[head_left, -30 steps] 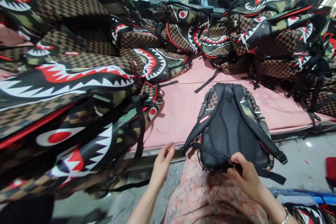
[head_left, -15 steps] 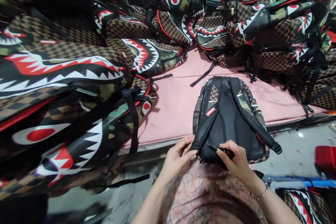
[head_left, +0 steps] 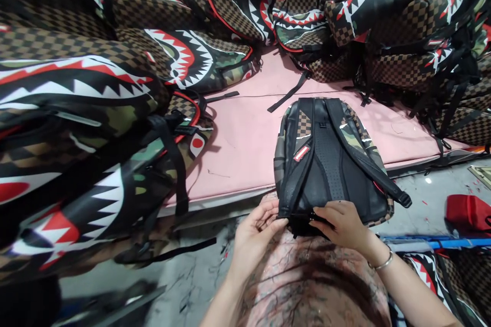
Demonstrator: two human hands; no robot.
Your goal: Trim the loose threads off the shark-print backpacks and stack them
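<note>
The backpack (head_left: 330,179) lies back panel up over the near edge of the pink table (head_left: 245,148), its bottom overhanging toward the person; the left hand (head_left: 258,227) pinches the lower end of a shoulder strap (head_left: 296,184), and the right hand (head_left: 339,220) is clamped on dark webbing (head_left: 300,217) beside it, though fingers partly hide the grip. Good handling here likely means a firm left pinch and flat, untwisted webbing. Pink tabletop shows left, right and beyond, bounded by stacked bags (head_left: 76,82) on both sides.

This is looking like a bag workshop: matching backpacks (head_left: 226,56) are lying heaped on a pink table (head_left: 238,148), and red scraps (head_left: 226,254) are dotting the floor (head_left: 199,271).
</note>
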